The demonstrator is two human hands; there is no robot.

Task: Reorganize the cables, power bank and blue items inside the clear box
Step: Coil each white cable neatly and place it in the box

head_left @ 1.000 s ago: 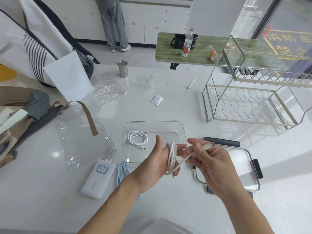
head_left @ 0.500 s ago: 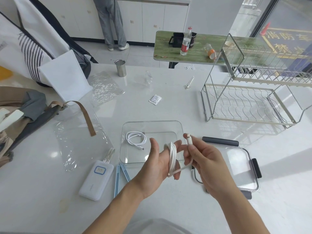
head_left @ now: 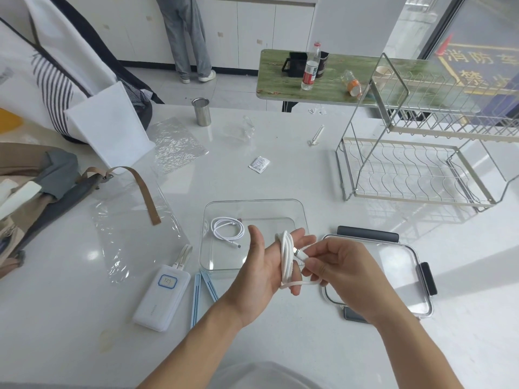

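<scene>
A white cable (head_left: 287,256) is wound in loops around the fingers of my left hand (head_left: 262,272), just in front of the clear box (head_left: 254,204). My right hand (head_left: 341,269) pinches the cable's plug end beside those loops. A second white cable (head_left: 227,229) lies coiled inside the box at its left. The white power bank (head_left: 162,297) with a blue-framed label lies on the table left of the box, and two light blue sticks (head_left: 202,290) lie between it and my left wrist.
The box's lid (head_left: 393,265) with dark clips lies to the right, under my right hand. A wire dish rack (head_left: 415,175) stands at the back right. Bags and clear plastic sheets (head_left: 132,228) fill the left. A steel cup (head_left: 201,111) and a small sachet (head_left: 259,164) sit farther back.
My right hand has brought the plug end down and in against the loops on my left fingers, so less loose cable hangs out.
</scene>
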